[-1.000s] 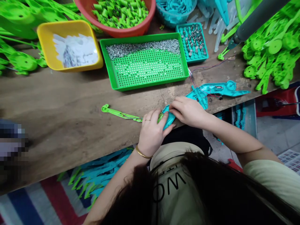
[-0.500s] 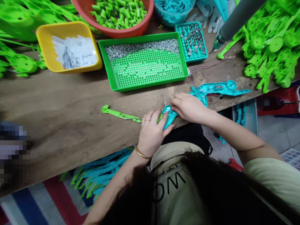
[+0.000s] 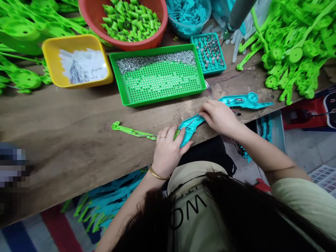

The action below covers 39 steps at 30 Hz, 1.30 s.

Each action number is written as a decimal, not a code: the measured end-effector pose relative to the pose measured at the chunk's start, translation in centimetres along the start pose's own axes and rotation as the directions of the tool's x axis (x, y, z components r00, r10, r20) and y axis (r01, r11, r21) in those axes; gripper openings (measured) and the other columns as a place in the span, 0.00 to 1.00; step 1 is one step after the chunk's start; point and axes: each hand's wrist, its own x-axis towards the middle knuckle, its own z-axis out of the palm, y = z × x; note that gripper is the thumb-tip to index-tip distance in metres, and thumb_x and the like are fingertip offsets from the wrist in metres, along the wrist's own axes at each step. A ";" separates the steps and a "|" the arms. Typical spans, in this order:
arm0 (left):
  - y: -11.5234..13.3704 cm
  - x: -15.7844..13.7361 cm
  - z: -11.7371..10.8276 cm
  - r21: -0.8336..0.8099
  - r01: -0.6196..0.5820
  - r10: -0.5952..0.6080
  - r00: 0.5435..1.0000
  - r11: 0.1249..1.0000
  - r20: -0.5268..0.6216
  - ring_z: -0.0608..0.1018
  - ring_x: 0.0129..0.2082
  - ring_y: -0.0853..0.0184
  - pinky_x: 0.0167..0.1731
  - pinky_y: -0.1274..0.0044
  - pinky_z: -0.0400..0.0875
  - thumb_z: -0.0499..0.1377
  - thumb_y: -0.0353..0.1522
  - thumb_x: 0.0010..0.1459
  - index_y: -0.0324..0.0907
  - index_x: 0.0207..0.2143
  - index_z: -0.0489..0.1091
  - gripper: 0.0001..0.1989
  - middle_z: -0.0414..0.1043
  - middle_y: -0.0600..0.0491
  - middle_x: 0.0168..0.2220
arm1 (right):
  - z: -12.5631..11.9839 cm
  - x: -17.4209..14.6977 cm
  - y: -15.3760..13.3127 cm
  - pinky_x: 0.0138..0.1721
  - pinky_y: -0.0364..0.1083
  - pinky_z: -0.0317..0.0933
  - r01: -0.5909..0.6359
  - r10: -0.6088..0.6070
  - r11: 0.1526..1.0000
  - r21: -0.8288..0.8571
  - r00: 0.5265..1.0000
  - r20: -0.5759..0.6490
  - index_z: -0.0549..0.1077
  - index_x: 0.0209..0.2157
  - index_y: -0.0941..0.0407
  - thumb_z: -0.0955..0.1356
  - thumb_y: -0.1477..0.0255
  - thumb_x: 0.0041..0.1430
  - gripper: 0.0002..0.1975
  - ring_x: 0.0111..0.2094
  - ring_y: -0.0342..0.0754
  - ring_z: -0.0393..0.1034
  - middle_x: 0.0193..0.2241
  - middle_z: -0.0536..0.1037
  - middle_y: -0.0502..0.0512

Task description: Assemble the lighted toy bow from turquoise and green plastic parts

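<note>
A long blue plastic shell lies open side up near the table's front edge, with thin wires along its inside. Joined to its left end is a slim green plastic arm, which also carries a wire. My left hand is closed over that joint, thumb on the near side of the shell. Over the shell's middle, my right hand has its fingertips pressed together on the wires. Past that hand the shell's right part shows, with a small metal piece in it. What lies under my right palm is hidden.
A green perforated tray of small screws stands behind my hands. Beside it are a teal tray of metal parts and a yellow bin of white pieces. A dark power screwdriver hangs at upper right, near heaped green parts.
My right hand has moved slightly right along the shell, uncovering more of its inside and the wires. My left hand keeps its hold. The whole view has shifted a little.
</note>
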 end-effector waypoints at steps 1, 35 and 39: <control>0.0 0.0 0.0 0.008 -0.011 0.011 1.000 1.000 -0.011 0.71 0.49 0.53 0.49 0.62 0.69 0.57 0.43 0.60 0.35 0.49 0.74 0.23 0.72 0.37 0.49 | 0.0 -0.1 0.3 0.41 0.48 0.55 -0.019 0.018 1.000 -0.011 1.000 -0.009 0.74 0.38 0.60 0.61 0.72 0.65 0.11 0.41 0.53 0.68 0.38 0.76 0.62; -4.5 -2.8 -4.2 0.026 0.198 -0.188 0.960 0.980 -0.209 0.70 0.56 0.49 0.56 0.54 0.65 0.62 0.35 0.58 0.45 0.59 0.64 0.26 0.70 0.39 0.52 | -5.7 8.6 14.7 0.45 0.54 0.61 -0.586 0.594 0.797 0.149 0.713 -0.372 0.74 0.38 0.66 0.63 0.66 0.62 0.16 0.46 0.57 0.71 0.43 0.78 0.72; -7.0 -5.7 -5.1 0.034 0.299 -0.280 0.921 0.954 -0.270 0.72 0.55 0.50 0.56 0.52 0.66 0.60 0.32 0.59 0.46 0.56 0.67 0.22 0.72 0.40 0.50 | -9.0 4.3 14.0 0.46 0.54 0.59 -0.526 0.546 0.834 0.165 0.749 -0.375 0.75 0.34 0.65 0.57 0.63 0.67 0.23 0.47 0.53 0.70 0.43 0.77 0.73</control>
